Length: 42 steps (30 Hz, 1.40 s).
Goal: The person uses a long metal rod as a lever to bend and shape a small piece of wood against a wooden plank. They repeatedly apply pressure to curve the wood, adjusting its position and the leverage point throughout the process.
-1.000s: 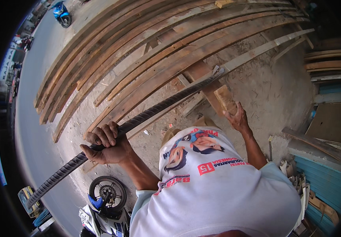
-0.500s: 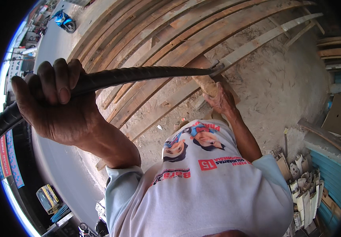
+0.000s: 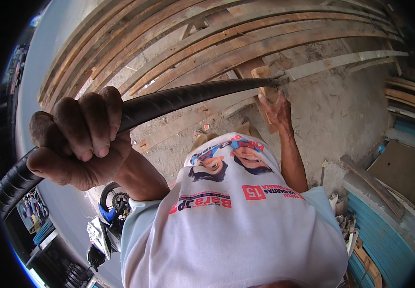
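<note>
L hand (image 3: 80, 144) is up nr the cam, fingers together & clamped round a ribbed dark bar (image 3: 193, 93). Bar slants from lower L up to its tip by the R hand (image 3: 277, 108); whether tip touches anything, can't tell. R hand's fingers & thumb grip a wood block (image 3: 260, 72), partly behind the bar, over a brown board (image 3: 264, 115) nr the middle of the ground (image 3: 327, 101). Long beams (image 3: 274, 43) lie side by side toward the ground's far edge; blue sheets (image 3: 380, 225) at its R edge, motorbike (image 3: 101, 235) nr its L edge.
</note>
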Each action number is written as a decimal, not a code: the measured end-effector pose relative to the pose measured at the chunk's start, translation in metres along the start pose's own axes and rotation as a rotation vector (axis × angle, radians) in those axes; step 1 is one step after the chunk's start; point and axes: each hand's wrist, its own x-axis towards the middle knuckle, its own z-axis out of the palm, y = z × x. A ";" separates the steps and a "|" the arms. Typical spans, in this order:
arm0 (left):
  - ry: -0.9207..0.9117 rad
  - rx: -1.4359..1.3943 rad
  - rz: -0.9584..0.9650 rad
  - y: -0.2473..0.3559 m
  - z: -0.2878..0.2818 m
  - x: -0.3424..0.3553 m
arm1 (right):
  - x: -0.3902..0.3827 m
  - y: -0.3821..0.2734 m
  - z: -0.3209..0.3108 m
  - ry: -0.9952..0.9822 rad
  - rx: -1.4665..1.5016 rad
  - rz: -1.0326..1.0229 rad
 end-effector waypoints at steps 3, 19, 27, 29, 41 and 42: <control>0.054 -0.021 0.083 -0.011 0.008 -0.004 | 0.004 0.008 -0.002 -0.004 0.005 0.026; 0.009 0.119 0.017 -0.003 0.017 -0.012 | 0.005 0.012 -0.003 -0.037 0.014 0.023; 0.228 0.206 0.076 0.010 -0.021 -0.077 | 0.006 0.008 0.004 0.113 -0.061 -0.075; 0.240 0.211 0.092 0.011 -0.013 -0.063 | 0.013 0.008 -0.001 0.029 -0.041 -0.025; 0.379 0.178 0.167 0.023 0.041 -0.017 | 0.020 0.008 -0.011 -0.026 -0.127 -0.025; 0.352 0.220 0.168 0.019 0.037 -0.027 | 0.016 0.012 -0.008 -0.025 -0.139 -0.001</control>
